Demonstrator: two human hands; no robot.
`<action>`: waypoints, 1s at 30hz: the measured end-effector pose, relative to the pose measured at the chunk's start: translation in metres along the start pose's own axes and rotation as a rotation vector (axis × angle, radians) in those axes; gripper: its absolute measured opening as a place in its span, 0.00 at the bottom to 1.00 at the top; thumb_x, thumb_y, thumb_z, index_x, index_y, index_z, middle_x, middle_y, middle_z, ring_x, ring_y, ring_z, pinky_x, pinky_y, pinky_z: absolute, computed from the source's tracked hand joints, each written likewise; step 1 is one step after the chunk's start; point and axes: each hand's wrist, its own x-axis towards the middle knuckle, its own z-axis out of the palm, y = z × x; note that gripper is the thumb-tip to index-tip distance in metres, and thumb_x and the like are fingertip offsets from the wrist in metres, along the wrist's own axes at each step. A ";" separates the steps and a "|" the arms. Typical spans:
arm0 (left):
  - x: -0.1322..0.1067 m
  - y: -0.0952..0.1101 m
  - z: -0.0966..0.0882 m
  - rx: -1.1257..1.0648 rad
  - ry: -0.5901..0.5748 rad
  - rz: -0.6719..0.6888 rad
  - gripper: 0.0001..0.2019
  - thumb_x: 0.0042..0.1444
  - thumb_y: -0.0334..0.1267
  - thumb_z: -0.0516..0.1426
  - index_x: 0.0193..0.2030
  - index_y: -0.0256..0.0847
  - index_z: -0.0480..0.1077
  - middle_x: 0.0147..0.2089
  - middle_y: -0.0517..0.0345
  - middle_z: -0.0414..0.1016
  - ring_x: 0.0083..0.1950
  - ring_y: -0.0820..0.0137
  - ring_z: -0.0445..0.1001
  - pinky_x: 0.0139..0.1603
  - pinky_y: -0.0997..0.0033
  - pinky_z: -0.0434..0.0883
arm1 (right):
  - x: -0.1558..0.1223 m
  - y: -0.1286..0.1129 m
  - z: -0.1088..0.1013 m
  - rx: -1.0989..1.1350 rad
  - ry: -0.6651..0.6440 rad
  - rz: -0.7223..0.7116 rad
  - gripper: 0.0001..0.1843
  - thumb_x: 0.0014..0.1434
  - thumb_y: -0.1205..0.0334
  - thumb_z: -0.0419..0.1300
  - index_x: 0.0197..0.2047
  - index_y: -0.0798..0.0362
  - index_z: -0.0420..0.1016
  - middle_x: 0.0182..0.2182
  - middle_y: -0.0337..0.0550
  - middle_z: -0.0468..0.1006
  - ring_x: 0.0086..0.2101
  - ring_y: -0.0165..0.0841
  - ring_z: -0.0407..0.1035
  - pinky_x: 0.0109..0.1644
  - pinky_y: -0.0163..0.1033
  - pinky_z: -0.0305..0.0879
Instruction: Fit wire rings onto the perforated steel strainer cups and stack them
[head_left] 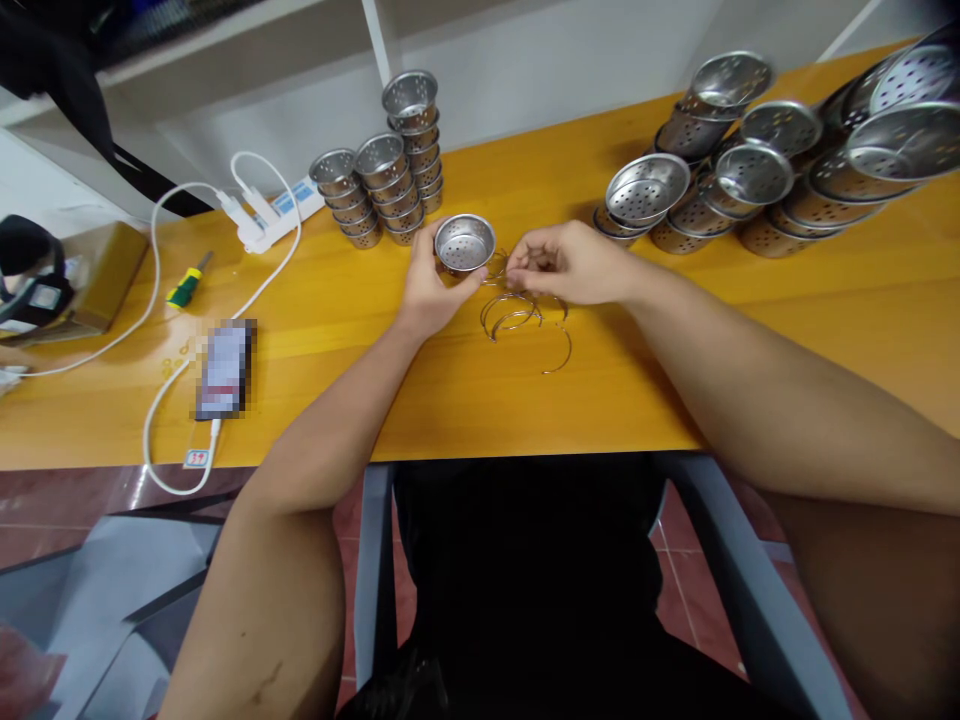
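**Yellow table, one cup in hand, wire rings beside it**

Yellow wooden table fills the view, with a white wall behind it.

Everything is placed from the held cup, a small perforated steel cup gripped at its rim and side by the left hand, mouth up.

- Far right of the cup: a loose heap of like cups.
- Behind and left of it: three neat stacks.
- Further left: a white power strip, a phone and a screwdriver.
- Just right of the cup: the right hand, fingertips pinched together at a thin wire. Whether they really grip it is too fine to tell.
- Below that hand, near the cup: a small pile of wire rings.

The hands are close together but not touching. The step looks like bringing one wire to the cup. That would call for a steady left grip and a fine pinch on a single ring, kept clear of the tangle.
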 end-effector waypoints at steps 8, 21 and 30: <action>0.003 0.016 0.001 0.066 0.025 0.020 0.51 0.69 0.74 0.79 0.88 0.58 0.67 0.82 0.47 0.75 0.90 0.45 0.77 0.97 0.36 0.75 | 0.009 0.024 -0.005 0.135 0.154 0.013 0.35 0.74 0.21 0.83 0.45 0.44 0.81 0.34 0.44 0.84 0.29 0.37 0.71 0.32 0.45 0.70; 0.001 0.039 0.004 -0.190 -0.083 -0.057 0.56 0.61 0.84 0.78 0.84 0.55 0.73 0.78 0.44 0.83 0.79 0.48 0.89 0.88 0.35 0.85 | 0.012 0.017 -0.013 0.123 0.328 0.100 0.48 0.65 0.02 0.75 0.46 0.40 0.73 0.42 0.50 0.87 0.36 0.42 0.74 0.44 0.56 0.77; -0.003 0.057 0.004 -0.205 -0.215 0.032 0.53 0.63 0.78 0.81 0.83 0.51 0.75 0.78 0.43 0.85 0.80 0.49 0.90 0.87 0.37 0.86 | 0.014 0.015 0.000 -0.008 0.380 0.089 0.50 0.71 -0.03 0.61 0.53 0.39 0.80 0.49 0.54 0.92 0.39 0.52 0.83 0.45 0.62 0.86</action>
